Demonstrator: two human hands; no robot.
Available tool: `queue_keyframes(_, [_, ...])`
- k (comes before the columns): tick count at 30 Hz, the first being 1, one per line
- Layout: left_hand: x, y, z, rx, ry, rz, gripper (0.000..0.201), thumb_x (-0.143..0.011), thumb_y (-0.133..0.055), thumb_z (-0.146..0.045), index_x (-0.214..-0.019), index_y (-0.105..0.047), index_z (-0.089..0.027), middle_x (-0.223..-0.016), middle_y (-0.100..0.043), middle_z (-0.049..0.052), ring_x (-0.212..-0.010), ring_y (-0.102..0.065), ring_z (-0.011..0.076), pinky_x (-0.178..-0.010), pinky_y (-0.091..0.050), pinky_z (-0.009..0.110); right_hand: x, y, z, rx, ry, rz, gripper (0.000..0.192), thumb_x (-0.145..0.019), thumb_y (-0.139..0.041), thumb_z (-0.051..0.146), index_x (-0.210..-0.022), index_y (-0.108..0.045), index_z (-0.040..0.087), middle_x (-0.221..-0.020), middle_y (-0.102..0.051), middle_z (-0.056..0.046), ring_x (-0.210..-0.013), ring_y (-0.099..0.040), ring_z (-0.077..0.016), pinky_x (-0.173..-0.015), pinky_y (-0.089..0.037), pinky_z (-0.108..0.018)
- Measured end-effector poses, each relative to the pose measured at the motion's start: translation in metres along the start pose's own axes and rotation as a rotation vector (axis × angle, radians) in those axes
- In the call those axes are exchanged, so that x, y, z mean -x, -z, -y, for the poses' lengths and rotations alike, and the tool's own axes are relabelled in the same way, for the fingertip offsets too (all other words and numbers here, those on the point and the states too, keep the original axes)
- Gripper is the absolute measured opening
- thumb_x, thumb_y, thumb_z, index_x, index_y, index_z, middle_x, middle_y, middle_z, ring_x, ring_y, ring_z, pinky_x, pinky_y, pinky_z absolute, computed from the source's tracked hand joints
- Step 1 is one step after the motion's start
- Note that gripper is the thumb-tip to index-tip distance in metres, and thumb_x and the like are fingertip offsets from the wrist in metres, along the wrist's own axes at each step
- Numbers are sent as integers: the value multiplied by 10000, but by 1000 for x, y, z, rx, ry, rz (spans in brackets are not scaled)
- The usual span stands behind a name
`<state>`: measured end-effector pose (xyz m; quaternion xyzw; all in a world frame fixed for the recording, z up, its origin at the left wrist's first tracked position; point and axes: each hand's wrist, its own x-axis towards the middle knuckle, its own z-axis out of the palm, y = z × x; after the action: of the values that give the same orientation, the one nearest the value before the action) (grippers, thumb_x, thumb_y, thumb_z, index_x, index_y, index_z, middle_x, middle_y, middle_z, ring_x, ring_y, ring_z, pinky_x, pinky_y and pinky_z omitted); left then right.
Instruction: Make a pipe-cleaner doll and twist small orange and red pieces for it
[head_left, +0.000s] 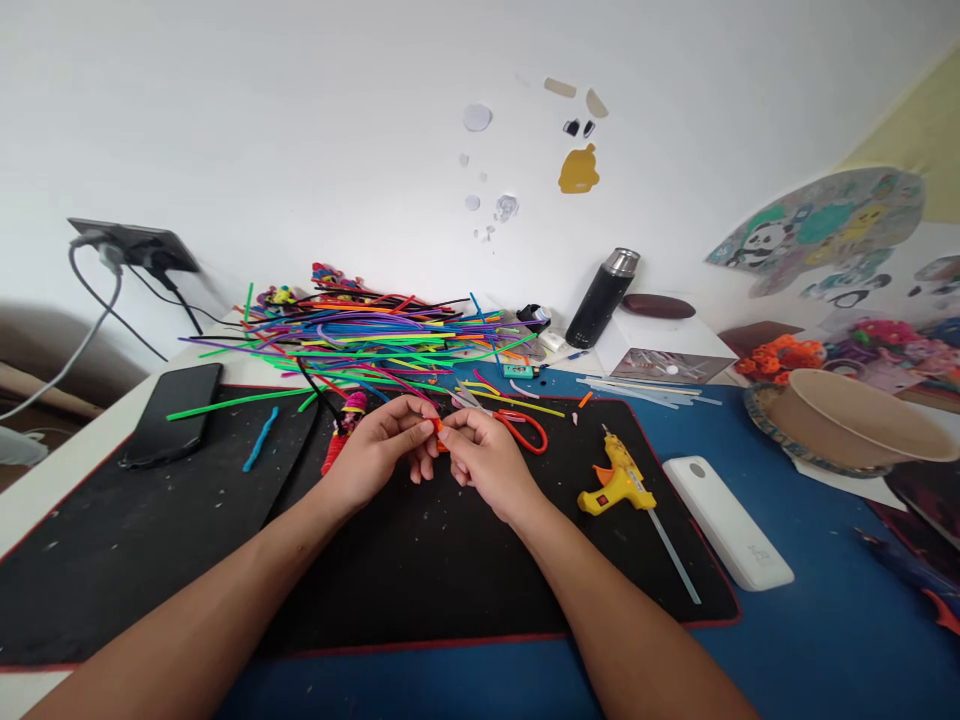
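My left hand point(386, 445) and my right hand point(484, 455) meet over the black mat point(442, 560), thumbs and forefingers pinched together. Between the fingertips is a small orange-red piece point(437, 425), apparently pipe cleaner; most of it is hidden by the fingers. Just behind my right hand lie scissors point(531, 430) with orange handles, their blades pointing away to the left. A small doll of coloured pipe cleaner point(352, 407), pink, yellow and red, lies beside my left hand, partly covered by it.
Many coloured pipe cleaners point(390, 335) are heaped along the wall. On the right are a yellow glue gun point(621, 478) with a glue stick, a white power bank point(727, 520) and a bowl point(855, 425). A black phone point(174, 415) and a blue twisted piece point(261, 438) lie left. A black flask point(602, 298) stands behind.
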<state>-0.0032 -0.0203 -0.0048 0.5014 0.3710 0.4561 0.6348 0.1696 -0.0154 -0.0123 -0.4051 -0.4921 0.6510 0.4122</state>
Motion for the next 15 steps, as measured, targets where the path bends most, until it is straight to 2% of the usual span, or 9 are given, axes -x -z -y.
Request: queue_keyframes(15, [2, -4, 4, -259, -75, -114, 298, -917, -710, -454, -990, -586, -192, -644, -658, -22, -487, -629, 141, -444, -508, 225, 0, 0, -5, 63, -10, -28, 232, -839, -699, 401, -898, -610, 195, -534, -529, 91, -385, -429, -80, -408, -309, -222])
